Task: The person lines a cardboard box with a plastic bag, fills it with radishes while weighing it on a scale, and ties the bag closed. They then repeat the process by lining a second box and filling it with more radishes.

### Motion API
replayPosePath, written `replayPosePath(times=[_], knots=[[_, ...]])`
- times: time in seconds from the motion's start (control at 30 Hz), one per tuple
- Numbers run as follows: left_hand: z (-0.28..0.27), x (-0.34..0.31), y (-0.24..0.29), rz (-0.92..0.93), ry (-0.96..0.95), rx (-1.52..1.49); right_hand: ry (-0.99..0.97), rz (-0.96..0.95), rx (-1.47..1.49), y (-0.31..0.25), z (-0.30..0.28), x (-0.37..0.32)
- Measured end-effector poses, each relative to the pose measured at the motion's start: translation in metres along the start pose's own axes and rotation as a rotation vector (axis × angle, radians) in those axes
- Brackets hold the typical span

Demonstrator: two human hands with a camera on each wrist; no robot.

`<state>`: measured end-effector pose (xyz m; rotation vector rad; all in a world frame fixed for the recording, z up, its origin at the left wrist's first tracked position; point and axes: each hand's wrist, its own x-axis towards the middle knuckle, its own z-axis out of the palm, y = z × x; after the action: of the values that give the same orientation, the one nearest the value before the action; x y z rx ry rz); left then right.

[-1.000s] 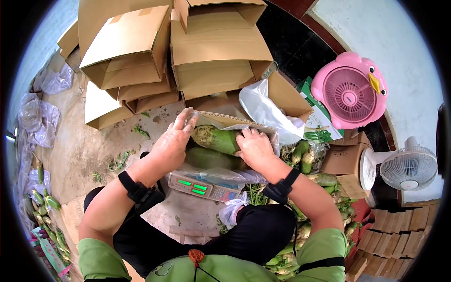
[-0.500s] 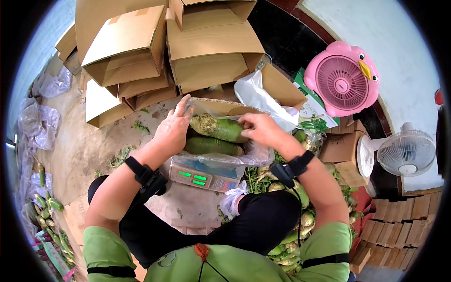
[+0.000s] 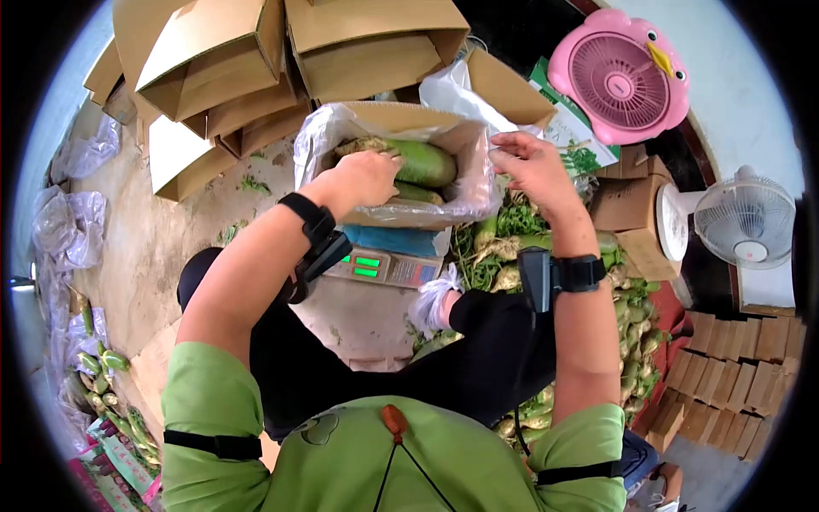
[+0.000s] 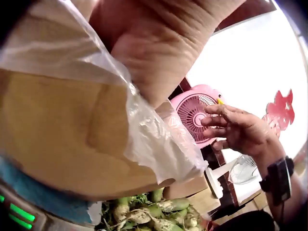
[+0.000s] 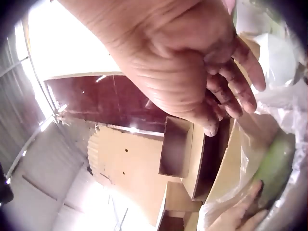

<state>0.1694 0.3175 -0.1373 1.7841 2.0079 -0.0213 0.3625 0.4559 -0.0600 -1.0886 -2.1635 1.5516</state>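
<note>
Head view puts the left hand [image 3: 367,177] inside the plastic-lined box [image 3: 467,136] at the upper centre of the frame, resting on the topmost green radish [image 3: 431,162]. Its fingers lie against the skin (whether they clasp it cannot be told). The right hand [image 3: 533,164] hovers just right of the box wall, fingers loosely apart, holding nothing. The box sits on a scale [image 3: 384,269]. A pink fan [image 3: 618,72] stands at the upper right.
</note>
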Motion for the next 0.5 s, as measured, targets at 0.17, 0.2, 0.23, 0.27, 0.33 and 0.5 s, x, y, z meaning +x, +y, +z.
replayPosePath(times=[0.17, 0.2, 0.23, 0.27, 0.33, 0.5], knots=[[0.019, 0.0, -0.016, 0.08, 0.18, -0.049, 0.115, 0.103, 0.047, 0.027, -0.017, -0.009], [0.013, 0.001, -0.017, 0.074, 0.176, -0.048, 0.109, 0.104, 0.051, 0.034, -0.02, -0.008], [0.0, 0.0, -0.014, 0.053, 0.164, -0.051, 0.096, 0.14, -0.018, 0.041, -0.025, -0.004], [-0.012, -0.004, -0.012, 0.033, 0.149, -0.052, 0.083, 0.178, -0.084, 0.046, -0.028, 0.0], [-0.037, -0.017, -0.01, 0.018, 0.373, -0.167, 0.087, 0.219, -0.083, 0.05, -0.028, 0.007], [-0.064, -0.043, -0.052, -0.119, 0.804, -0.527, 0.068, 0.339, -0.011, 0.062, -0.026, 0.02]])
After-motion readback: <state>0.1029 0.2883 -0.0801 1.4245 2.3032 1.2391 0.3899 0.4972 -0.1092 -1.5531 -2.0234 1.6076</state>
